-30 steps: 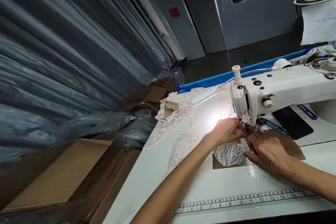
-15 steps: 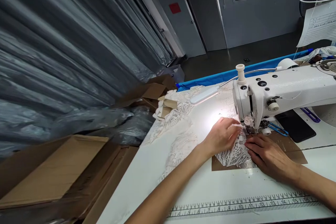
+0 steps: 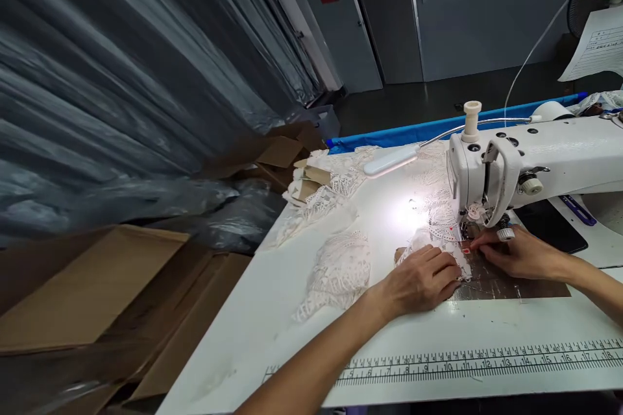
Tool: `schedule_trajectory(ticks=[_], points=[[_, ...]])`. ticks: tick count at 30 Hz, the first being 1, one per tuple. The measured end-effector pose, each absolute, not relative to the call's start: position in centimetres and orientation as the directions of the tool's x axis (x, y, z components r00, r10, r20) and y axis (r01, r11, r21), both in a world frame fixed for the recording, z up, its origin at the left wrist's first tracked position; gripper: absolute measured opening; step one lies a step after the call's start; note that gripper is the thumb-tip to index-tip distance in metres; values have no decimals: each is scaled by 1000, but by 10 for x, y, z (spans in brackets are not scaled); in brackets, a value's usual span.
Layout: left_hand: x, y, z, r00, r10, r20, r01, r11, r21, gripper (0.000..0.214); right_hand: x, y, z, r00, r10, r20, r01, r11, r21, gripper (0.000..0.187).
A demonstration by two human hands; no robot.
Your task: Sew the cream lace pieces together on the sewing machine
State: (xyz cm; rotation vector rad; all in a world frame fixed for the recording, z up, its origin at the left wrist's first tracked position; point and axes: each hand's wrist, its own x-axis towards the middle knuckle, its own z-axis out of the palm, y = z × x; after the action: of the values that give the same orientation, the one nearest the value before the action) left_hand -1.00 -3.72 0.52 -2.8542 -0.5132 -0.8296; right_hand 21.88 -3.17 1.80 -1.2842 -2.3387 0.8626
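Note:
A white sewing machine [image 3: 535, 159] stands on a white table [image 3: 428, 331]. White lace fabric [image 3: 341, 269] is spread over the table and runs under the needle area. My left hand [image 3: 423, 282] lies on the lace left of the presser foot, its fingers curled down and pressing the lace edge. My right hand [image 3: 518, 253] sits just in front of the presser foot, with its fingertips pinched on the lace at the needle. A brown patch [image 3: 516, 282] on the table lies beneath both hands.
A gooseneck lamp [image 3: 392, 161] lights the lace. A printed ruler [image 3: 487, 363] runs along the table's near edge. A black phone [image 3: 555, 227] lies behind the machine arm. Cardboard boxes [image 3: 92, 285] and grey plastic sheeting [image 3: 121, 78] fill the left.
My left hand has drawn back toward me along the lace, and my right hand has moved up to the presser foot. The camera has shifted, so the machine now sits further right.

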Motion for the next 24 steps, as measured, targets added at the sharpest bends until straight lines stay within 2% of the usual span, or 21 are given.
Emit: schedule_trajectory(ticks=[2,5,10,14,18,24], points=[[-11,-38,6,781,292,553,356,-934,-11,14,224,-29,11,-513,854,84,630,441,-639,27],[-11,-39,6,760,258,597,351,-935,-43,14,226,-33,-1,-528,830,182,651,533,-541,30],[-8,-37,6,749,231,621,352,-933,-77,12,219,-40,0,-655,733,182,687,678,-260,37],[-9,-35,4,753,218,621,325,-943,-64,13,209,-41,14,-666,736,122,731,677,-89,35],[-11,-34,-1,736,268,622,342,-940,0,11,202,-43,23,-630,775,42,774,632,-42,34],[-11,-35,-3,730,308,611,349,-935,54,11,205,-45,22,-625,776,85,769,631,-105,34]])
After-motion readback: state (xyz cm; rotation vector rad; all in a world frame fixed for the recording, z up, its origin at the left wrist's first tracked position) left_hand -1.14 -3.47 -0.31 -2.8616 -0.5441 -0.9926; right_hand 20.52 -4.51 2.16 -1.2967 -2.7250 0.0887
